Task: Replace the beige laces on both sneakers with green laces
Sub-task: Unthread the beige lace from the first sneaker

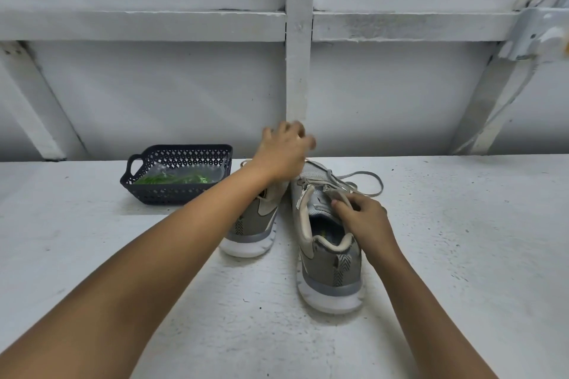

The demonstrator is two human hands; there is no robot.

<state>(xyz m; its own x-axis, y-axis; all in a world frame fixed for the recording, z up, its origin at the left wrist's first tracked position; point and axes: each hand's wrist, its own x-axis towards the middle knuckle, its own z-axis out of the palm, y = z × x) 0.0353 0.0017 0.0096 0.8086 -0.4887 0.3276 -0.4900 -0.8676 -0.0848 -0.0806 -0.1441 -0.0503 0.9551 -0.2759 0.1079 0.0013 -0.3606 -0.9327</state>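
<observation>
White painted tabletop [446, 271] carries two grey sneakers, heels at six o'clock and toes at twelve, so each long axis runs straight away from the person. Nearest is the right sneaker [331, 258]. The right hand [366, 220] sits on its throat, thumb and fingertips pinching the beige lace [381, 182] at the top of the tongue, while loosened loops of it trail off toward one o'clock. Just beside it and slightly farther, the left sneaker [254, 224] is partly hidden under the left forearm. The left hand [283, 154] hovers above the toes, fingers curled and blurred; whether it grips anything I cannot tell. Farther off, at ten o'clock from the shoes, one dark perforated basket [172, 194] holds the green laces [166, 179] in a clear bag, too bunched to count. The left hand is the nearer to that basket. Unlacing looks like the step in hand, and the lace would draw out toward twelve o'clock, along the shoe.
</observation>
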